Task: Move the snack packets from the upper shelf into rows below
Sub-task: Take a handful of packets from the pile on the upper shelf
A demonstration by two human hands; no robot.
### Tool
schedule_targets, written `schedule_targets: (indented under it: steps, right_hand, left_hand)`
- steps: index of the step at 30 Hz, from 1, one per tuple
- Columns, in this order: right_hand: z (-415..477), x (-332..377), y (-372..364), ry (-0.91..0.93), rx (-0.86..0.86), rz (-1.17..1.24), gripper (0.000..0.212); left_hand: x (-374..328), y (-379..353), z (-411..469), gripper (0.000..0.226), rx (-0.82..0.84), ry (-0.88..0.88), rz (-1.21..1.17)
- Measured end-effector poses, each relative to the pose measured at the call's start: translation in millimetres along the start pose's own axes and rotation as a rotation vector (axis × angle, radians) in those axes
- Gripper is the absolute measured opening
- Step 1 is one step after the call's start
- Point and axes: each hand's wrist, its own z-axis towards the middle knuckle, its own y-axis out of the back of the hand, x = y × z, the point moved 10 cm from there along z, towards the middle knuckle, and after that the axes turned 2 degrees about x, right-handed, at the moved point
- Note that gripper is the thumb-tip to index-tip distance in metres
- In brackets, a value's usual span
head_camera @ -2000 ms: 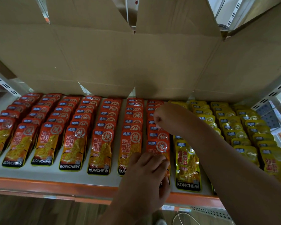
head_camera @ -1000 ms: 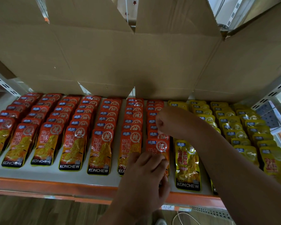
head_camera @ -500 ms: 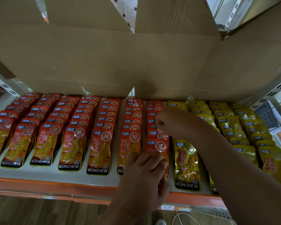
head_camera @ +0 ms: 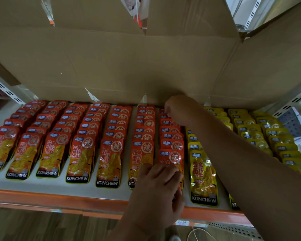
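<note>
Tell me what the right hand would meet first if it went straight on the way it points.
The right hand points at the back of a red packet row; it would likely meet the rearmost packets there first, then the cardboard box hanging just behind. Depth is unclear.

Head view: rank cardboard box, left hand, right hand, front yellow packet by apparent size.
1. cardboard box, by far.
2. left hand, nearest the camera.
3. front yellow packet.
4. right hand, pinching a red packet far back; near-tie with 3, unsure.

Glossy, seemingly plastic snack packets; matt cardboard box.
</note>
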Motion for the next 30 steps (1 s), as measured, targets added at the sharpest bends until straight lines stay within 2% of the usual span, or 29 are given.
schedule_targets:
  steps: [17,24,30]
  right_hand:
    - [-2,-10,-2,-0.027,-0.045,0.033,0.012]
    - [-20,-32,19,0.001,-0.225,0.216,0.014]
    - [-56,-60,26,-0.054,-0.265,0.309,0.014]
  left_hand:
    - [0,1,1,0.033,-0.006,-0.002,0.008]
    - [1,1,-2,0.035,-0.019,-0.012,0.01]
    - [1,1,-3,0.037,-0.035,-0.013,0.01]
